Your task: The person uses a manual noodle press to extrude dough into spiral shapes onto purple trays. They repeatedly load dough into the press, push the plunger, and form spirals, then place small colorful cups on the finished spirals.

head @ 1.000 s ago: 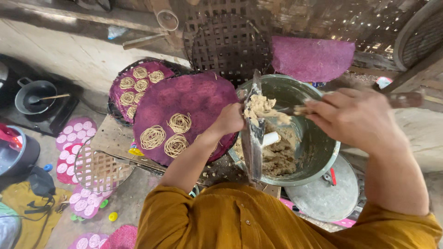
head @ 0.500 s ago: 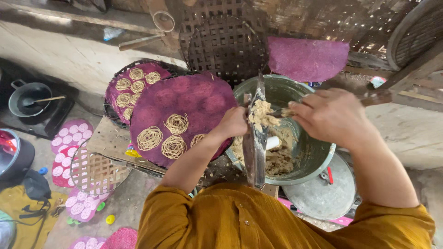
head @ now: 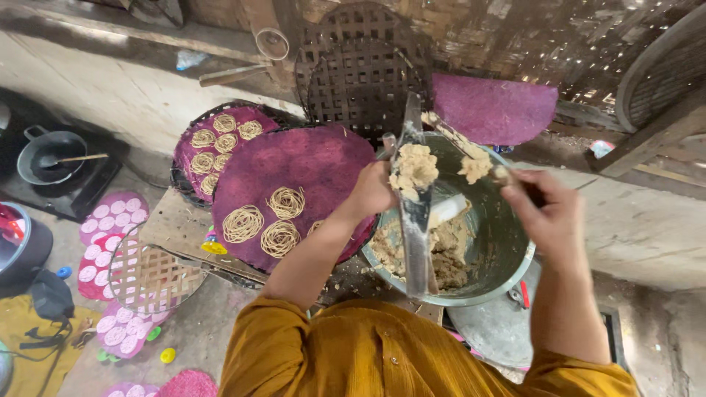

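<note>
Head view. The left hand (head: 371, 192) is closed around the upper part of a long flat metal blade (head: 415, 220) that stands steeply in the metal basin (head: 507, 250), a lump of pale dough (head: 414, 167) piled on its face. The right hand (head: 548, 213) holds a narrow spatula-like tool (head: 448, 136), its grip wrapped shut on the handle, with a second wad of dough on the tool beside the blade. Compared with half a second ago, the right hand has drawn back toward the basin's right rim and the tool now slants up and left across the blade, so the dough is being scraped or loaded onto the blade (a judgement from the changed pose). More dough, coarse and crumbly, lies in the basin's bottom.

At the basin's left edge lies a round purple mat (head: 294, 187), matt and slightly rough, carrying coiled nests of thin pale noodles (head: 243, 223) near its lower left. Behind it a second purple mat (head: 220, 143) on a dark woven tray bears smaller coils. A bare purple mat (head: 493, 110) rests beyond the basin's far rim. Open-lattice bamboo trays (head: 360, 73) lean against the wall.
</note>
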